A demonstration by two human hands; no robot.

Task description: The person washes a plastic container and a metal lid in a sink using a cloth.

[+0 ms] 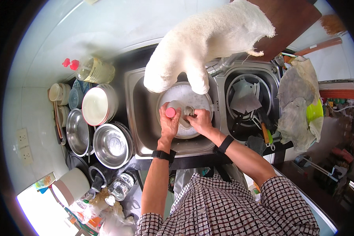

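My left hand [168, 125] is wrapped around a translucent bottle [177, 104] with a pink-red cap [170, 112] pointing up towards me. A small grey-brown scouring pad [189, 111] is pinched in the fingers of my right hand [201, 120], close against the bottle's right side. Both hands are over a round basin [162, 98] of foamy water [196, 96], which sits in the left bowl of a steel sink [140, 118]. The lower part of the bottle is partly hidden by my hands.
A cream cloth mitt [194, 41] hangs over the basin's far side, partly covering the faucet [222, 66]. In the right sink bowl, a pan [236, 118] holds knives and other utensils. Steel bowls [113, 144], white bowls [96, 106] and a pump bottle [97, 70] stand left. Grey cloths [296, 106] lie right.
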